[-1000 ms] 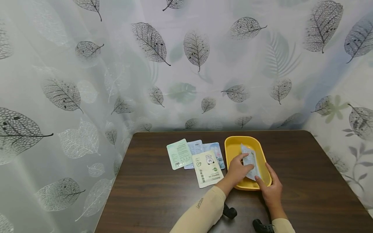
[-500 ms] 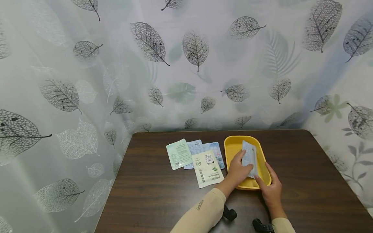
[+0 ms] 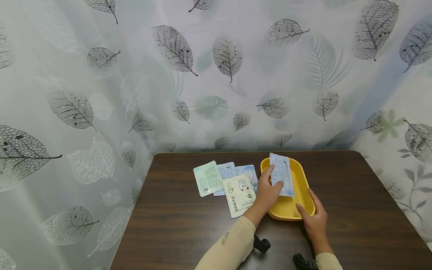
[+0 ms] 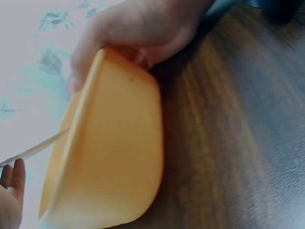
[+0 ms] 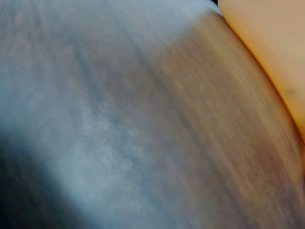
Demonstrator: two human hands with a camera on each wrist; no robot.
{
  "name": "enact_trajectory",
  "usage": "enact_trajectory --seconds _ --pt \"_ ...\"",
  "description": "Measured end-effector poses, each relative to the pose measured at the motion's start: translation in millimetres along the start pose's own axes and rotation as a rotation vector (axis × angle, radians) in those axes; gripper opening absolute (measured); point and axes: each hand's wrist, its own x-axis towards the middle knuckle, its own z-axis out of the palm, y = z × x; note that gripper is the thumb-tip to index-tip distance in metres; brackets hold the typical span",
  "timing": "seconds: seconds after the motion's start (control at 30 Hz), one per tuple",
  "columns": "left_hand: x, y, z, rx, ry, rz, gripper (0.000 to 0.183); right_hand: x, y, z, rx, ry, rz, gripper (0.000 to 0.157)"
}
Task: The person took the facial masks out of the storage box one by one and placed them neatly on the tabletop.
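My left hand (image 3: pixel 266 194) pinches a pale blue face mask packet (image 3: pixel 282 173), thumb on its printed side, over the left part of a yellow plastic tray (image 3: pixel 287 209). The packet's top end reaches past the tray's far rim. At the near right corner, my right hand (image 3: pixel 315 223) grips the tray, thumb over the rim and fingers along the outer wall. In the left wrist view the packet (image 4: pixel 38 148) shows edge-on, slanting at the rim of the tray (image 4: pixel 114 143). Only table and a strip of the tray (image 5: pixel 271 43) appear in the right wrist view; no hand shows there.
Left of the tray lie a green packet (image 3: pixel 208 178), two overlapping blue packets (image 3: pixel 227 170) and a cream packet (image 3: pixel 239 195) with a cartoon animal. The brown wooden table (image 3: pixel 175 221) ends at a leaf-patterned curtain (image 3: pixel 202 93) behind.
The left hand has moved left and lifted the packet from deeper in the tray toward its far left rim, turning its printed face into view. The right hand stays at the tray's corner.
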Motion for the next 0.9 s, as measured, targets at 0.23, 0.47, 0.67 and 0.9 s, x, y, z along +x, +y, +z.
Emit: enact_trajectory --seconds 0.23,0.47,0.67,0.9 --pt "2.2 12.9 -11.9 -0.07 0.047 0.009 0.065 0.5 1.1 -0.5 -0.026 -0.017 0.039 0.069" --pt "3.9 15.2 -25.2 -0.096 0.078 0.015 0.065 1.4 4.1 0.3 -0.014 -0.017 0.044 0.069" --pt "5.6 17.3 -41.4 -0.128 0.122 0.04 0.066 3.5 5.8 -1.1 0.005 -0.008 0.018 0.068" --pt "0.6 19.9 -63.7 -0.19 0.178 0.034 0.067 4.7 0.4 -3.3 -0.013 -0.028 0.065 0.068"
